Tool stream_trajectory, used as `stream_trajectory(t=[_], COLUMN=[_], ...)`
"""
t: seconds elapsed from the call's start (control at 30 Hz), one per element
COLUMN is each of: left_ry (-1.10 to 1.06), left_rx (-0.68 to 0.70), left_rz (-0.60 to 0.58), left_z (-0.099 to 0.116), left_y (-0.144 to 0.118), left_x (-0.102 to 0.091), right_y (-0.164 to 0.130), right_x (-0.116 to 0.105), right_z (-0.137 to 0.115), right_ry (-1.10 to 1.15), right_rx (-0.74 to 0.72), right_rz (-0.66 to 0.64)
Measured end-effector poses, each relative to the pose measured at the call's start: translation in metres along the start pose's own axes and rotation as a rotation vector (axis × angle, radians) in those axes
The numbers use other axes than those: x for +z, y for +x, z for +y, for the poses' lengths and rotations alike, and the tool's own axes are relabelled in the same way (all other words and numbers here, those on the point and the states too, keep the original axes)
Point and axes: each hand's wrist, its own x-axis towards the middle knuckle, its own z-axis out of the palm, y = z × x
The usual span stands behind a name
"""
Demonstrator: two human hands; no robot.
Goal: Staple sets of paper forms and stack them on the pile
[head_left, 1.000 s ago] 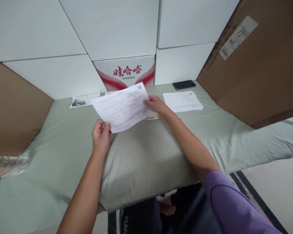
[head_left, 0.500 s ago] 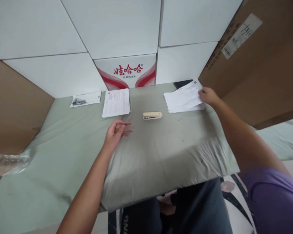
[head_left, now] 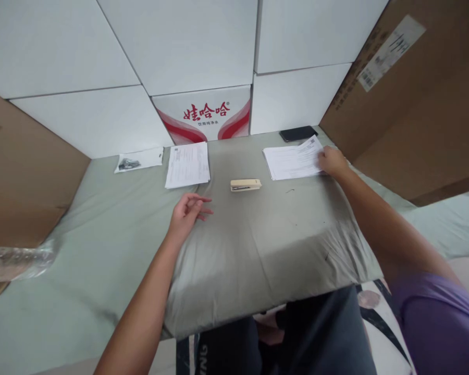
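Note:
My right hand (head_left: 333,162) pinches the right edge of a sheet on the right-hand stack of printed papers (head_left: 291,162); the sheet's far corner is lifted a little. My left hand (head_left: 188,216) hovers low over the cloth with its fingers apart and holds nothing. A cream stapler (head_left: 245,185) lies between the hands, touched by neither. Beyond my left hand sits a second stack of printed papers (head_left: 187,165). How many sheets the right fingers grip is hidden.
A black phone (head_left: 297,134) lies behind the right stack. At the back left is a clear-and-white packet (head_left: 138,159) with dark metal pieces. White boxes (head_left: 203,47) form a wall behind; brown cartons (head_left: 410,114) flank both sides. Pale green cloth (head_left: 250,245) covers the surface.
My right hand has drawn the lifted sheet down toward the stack, which uncovers more of the phone. My left hand stays nearly in place, and the view has shifted slightly.

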Motion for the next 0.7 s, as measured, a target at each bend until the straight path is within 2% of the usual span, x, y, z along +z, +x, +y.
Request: stream_trajectory(t=[0.3,0.47,0.57,0.63,0.7], left_ry=[-0.003,0.024,0.035,0.048,0.064], left_rx=[0.009,0.031,0.045,0.058,0.078], left_rz=[-0.006,-0.022,-0.013,0.013,0.063], left_z=[0.0,0.0,0.002,0.004,0.005], left_y=[0.0,-0.001,-0.001,-0.001,-0.001], left_x=[-0.001,-0.001,0.0,0.001,0.001], right_y=[-0.015,-0.019,-0.026,-0.037,-0.059], right_x=[-0.002,0.003,0.0,-0.007,-0.015], right_z=[-0.022,-0.028,-0.03,-0.038,-0.057], right_ry=[-0.042,-0.084,-0.021,0.046,0.102], right_rx=[0.059,0.197,0.248,0.182,0.027], right_rz=[-0.01,0.067,0.141,0.247,0.346])
